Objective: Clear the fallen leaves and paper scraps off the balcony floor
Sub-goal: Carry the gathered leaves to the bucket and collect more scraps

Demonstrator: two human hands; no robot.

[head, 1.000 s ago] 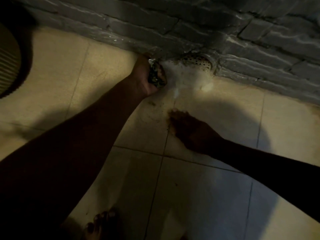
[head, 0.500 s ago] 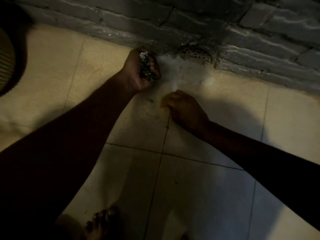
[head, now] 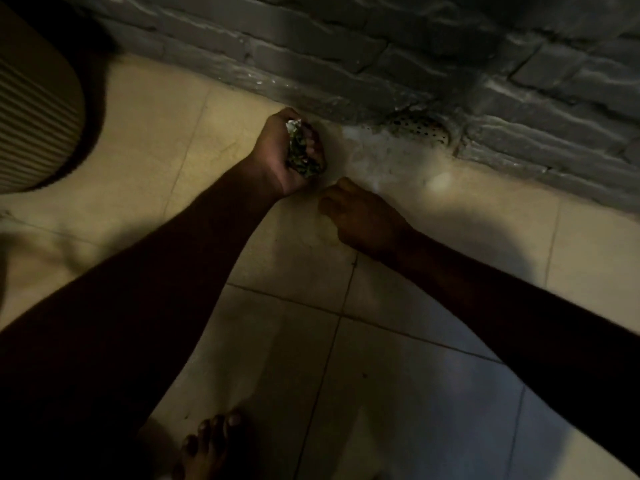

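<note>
The bare left arm (head: 156, 306) is stretched forward from the lower left, and the left hand (head: 277, 161) is closed, fingers curled round a crumpled wad of dark green leaves and white paper scraps (head: 300, 154). The bare right arm (head: 502, 306) is extended in from the right, the right hand (head: 363, 220) held back-up just beside the left wrist, fingers bent downward. Whether anything is pinched beneath them cannot be told. A bare foot (head: 207, 443) is planted at the bottom edge.

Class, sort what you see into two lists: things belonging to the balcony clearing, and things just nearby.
Job: left hand, leaves and scraps it grips, right hand, floor.
Nearby: drain grate, brick wall, ribbed object, bare foot.
</note>
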